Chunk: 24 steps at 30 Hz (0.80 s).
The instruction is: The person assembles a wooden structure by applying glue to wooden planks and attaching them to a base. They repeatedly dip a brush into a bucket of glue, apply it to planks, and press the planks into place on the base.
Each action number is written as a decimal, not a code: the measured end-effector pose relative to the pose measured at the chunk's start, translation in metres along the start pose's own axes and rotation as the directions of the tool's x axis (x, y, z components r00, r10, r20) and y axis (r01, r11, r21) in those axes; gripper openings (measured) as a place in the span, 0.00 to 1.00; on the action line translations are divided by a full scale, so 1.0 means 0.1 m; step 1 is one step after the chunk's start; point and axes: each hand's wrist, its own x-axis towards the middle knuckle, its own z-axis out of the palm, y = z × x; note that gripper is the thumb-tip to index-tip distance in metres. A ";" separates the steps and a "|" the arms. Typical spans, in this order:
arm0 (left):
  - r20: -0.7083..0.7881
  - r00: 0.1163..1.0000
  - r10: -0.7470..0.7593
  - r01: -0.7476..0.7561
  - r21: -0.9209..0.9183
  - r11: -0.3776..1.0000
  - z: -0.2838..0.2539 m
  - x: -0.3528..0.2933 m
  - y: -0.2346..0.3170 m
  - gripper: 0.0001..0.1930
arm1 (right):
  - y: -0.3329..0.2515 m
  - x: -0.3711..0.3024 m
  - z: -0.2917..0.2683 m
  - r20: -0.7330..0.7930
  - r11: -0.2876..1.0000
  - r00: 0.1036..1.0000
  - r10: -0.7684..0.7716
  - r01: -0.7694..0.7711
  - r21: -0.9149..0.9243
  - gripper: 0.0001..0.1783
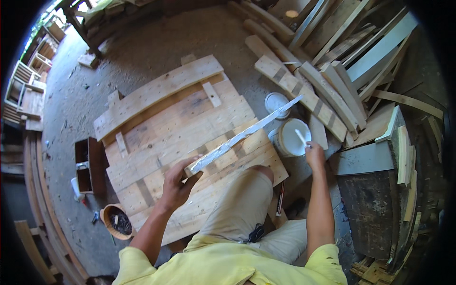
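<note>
My left hand (179,186) grips the near end of a long wooden strip (247,133), its upward face coated with uneven white paste. Slanting up to the right, the strip extends over the panel of joined boards (161,166) and past a round white container (274,100). My right hand (314,154) is closed around a thin, pale stick-like tool (300,137), whose tip is over the white bucket (274,145). White material shows inside the bucket; whether the tip touches it, I cannot tell. The tool's exact kind is unclear.
A curved board (156,97) lies across the panel's far side. Planks (304,99) and more lumber crowd the right, beside a dark wooden cabinet (365,209). At left sit an open wooden box (90,166) and a bowl of dark small pieces (111,211).
</note>
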 end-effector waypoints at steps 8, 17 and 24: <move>0.110 0.937 0.333 -0.346 0.147 0.926 -0.02 0.01 0.09 0.19 | -0.56 0.40 -0.07 -0.124 0.986 0.978 -0.165 0.163 -0.031 0.29; 0.541 0.637 0.549 -0.757 0.302 0.580 -0.29 0.52 0.76 0.17 | -1.89 0.84 -0.41 0.471 0.783 0.632 -0.615 0.558 0.274 0.31; 0.706 0.502 0.499 -0.864 0.376 0.336 -0.80 0.45 1.02 0.16 | -2.38 1.00 0.05 0.696 0.738 0.373 -0.613 0.584 0.338 0.48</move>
